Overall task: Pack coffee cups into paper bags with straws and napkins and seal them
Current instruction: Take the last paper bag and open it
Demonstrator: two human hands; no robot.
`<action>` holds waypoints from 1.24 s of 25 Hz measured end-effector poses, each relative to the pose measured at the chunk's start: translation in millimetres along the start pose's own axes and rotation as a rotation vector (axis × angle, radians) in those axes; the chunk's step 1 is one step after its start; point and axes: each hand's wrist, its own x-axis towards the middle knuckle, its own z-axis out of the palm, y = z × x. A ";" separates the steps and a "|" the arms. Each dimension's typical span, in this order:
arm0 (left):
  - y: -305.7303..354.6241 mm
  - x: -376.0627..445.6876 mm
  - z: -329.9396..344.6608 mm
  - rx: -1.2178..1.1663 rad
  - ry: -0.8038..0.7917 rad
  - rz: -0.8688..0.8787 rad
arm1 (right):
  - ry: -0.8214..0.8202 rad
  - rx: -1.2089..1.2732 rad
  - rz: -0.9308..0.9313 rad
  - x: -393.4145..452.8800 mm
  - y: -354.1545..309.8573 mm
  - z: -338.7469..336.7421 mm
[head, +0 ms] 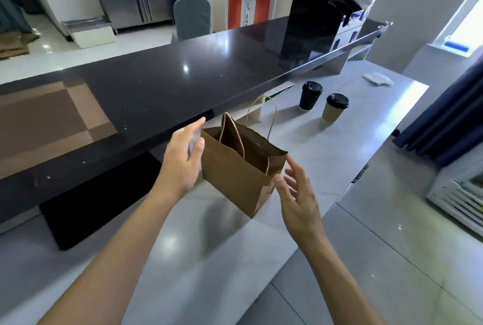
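A brown paper bag (235, 175) with twine handles stands open and upright on the grey worktop (209, 259). My left hand (183, 157) is at the bag's left side, fingers straight, thumb near its left edge. My right hand (298, 194) is by the bag's near right corner, fingers spread and relaxed, holding nothing. Behind the bag to the right stand a black coffee cup (310, 96) and a brown coffee cup (334, 107), both with black lids. A white napkin pile (377, 79) lies further back right.
A raised black counter (156, 84) runs along the left and back, with a brown mat (44, 120) on it. A black mat (99, 202) lies under its overhang. A white cabinet (457, 194) and dark curtain (449, 120) stand at right. A person stands far back.
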 end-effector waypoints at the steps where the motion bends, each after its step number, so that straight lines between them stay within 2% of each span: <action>1: -4.9 12.2 2.4 0.003 -0.011 -0.005 | 0.021 0.006 0.024 3.8 2.2 3.6; 8: -27.9 58.9 19.9 -0.001 -0.119 -0.026 | 0.102 0.069 0.137 18.2 4.0 29.1; 12: -41.9 73.8 23.9 -0.075 -0.184 -0.097 | 0.139 0.101 0.177 25.2 1.8 41.3; 20: -43.3 76.9 26.3 -0.241 -0.300 -0.235 | 0.147 0.152 0.195 33.9 0.3 51.6; 24: -43.1 74.4 27.7 -0.222 -0.372 -0.205 | 0.151 0.149 0.191 38.5 4.0 50.3; 31: -39.8 60.6 24.8 -0.208 -0.441 -0.258 | 0.125 0.100 0.184 39.6 11.2 42.1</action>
